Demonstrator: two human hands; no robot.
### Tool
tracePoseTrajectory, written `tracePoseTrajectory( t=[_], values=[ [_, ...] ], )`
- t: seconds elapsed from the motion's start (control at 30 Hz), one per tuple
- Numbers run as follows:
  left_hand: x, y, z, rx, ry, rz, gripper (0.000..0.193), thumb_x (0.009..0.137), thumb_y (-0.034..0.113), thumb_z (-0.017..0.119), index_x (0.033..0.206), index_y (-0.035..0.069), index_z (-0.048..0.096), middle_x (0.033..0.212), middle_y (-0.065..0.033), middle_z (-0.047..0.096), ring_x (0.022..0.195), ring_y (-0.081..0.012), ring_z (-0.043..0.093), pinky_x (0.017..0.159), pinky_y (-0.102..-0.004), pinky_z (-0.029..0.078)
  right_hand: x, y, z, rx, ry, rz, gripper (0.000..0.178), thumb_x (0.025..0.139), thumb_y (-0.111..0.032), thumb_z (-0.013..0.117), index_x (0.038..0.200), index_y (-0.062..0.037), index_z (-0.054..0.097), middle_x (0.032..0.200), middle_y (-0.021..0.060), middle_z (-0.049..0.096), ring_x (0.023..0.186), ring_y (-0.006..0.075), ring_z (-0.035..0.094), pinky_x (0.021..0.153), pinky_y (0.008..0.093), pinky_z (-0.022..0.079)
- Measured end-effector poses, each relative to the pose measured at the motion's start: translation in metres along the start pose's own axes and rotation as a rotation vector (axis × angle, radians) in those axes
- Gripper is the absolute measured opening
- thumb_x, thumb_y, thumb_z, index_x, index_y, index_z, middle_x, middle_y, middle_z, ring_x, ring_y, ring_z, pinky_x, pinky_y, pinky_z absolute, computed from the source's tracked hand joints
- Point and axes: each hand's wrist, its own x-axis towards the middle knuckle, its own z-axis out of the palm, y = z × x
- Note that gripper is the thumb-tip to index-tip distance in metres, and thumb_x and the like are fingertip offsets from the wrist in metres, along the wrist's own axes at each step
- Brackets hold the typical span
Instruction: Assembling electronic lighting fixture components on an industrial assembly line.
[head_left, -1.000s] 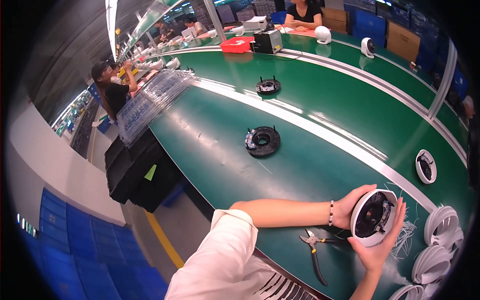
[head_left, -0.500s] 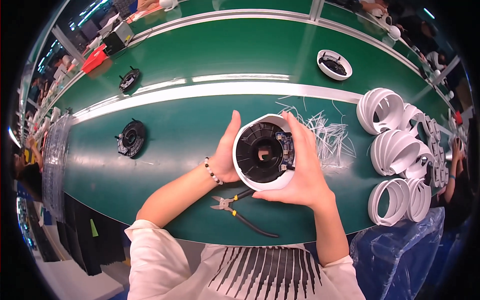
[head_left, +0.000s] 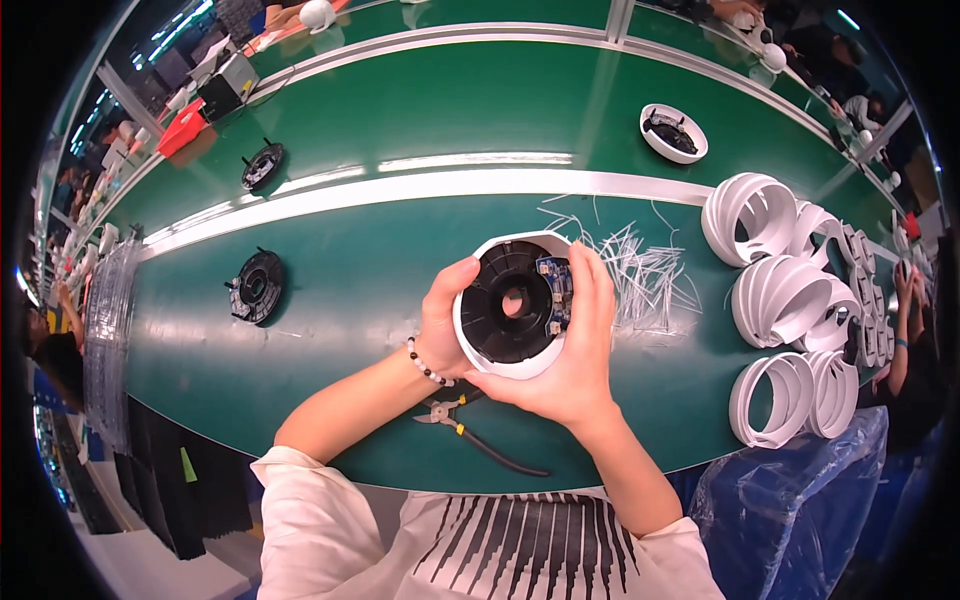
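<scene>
- Left hand (head_left: 442, 318) grips the left side of a white round housing (head_left: 525, 368).
- Right hand (head_left: 572, 375) grasps its right side and lower edge.
- The housing is held above the green tabletop (head_left: 350, 370), opening facing up; inside sit a black disc (head_left: 485, 325) and a blue circuit board (head_left: 557, 295).
- Diagonal cutters (head_left: 440, 411) lie near the left wrist.
- Thin white strips (head_left: 652, 290) lie scattered beyond the right hand.

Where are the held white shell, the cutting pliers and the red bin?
White shell (head_left: 522, 367), head view: lower wall.
Cutting pliers (head_left: 439, 411), head view: pivot.
Red bin (head_left: 181, 130), head view: side wall.
</scene>
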Motion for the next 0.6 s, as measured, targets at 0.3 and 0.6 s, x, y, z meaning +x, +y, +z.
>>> tracePoseTrajectory(
  t=[0.3, 0.6],
  values=[
    [0.061, 0.016, -0.002, 0.104, 0.408, 0.111, 0.040, 0.084, 0.029, 0.029, 0.114, 0.007, 0.043, 0.114, -0.0124, 0.050, 0.105, -0.0252, 0.048, 0.088, -0.0439, 0.039, -0.019, 0.005, -0.043, -0.146, 0.147, -0.073, 0.089, 0.060, -0.030, 0.073, 0.127, -0.0002, 0.024, 0.133, 0.0261, 0.018, 0.122, 0.0437, 0.017, 0.097, 0.0508, 0.017],
    [0.188, 0.075, -0.083, 0.182, 0.389, 0.266, 0.034, 0.088, 0.019, 0.030, 0.111, -0.006, 0.037, 0.110, -0.0218, 0.047, 0.101, -0.0338, 0.050, 0.085, -0.0516, 0.041, -0.095, 0.039, -0.174, -0.789, 0.445, 0.254, 0.030, 0.063, -0.005, 0.067, 0.091, -0.0010, 0.056, 0.093, 0.0122, 0.057, 0.086, 0.0285, 0.053, 0.078, 0.0359, 0.040]
  ],
)
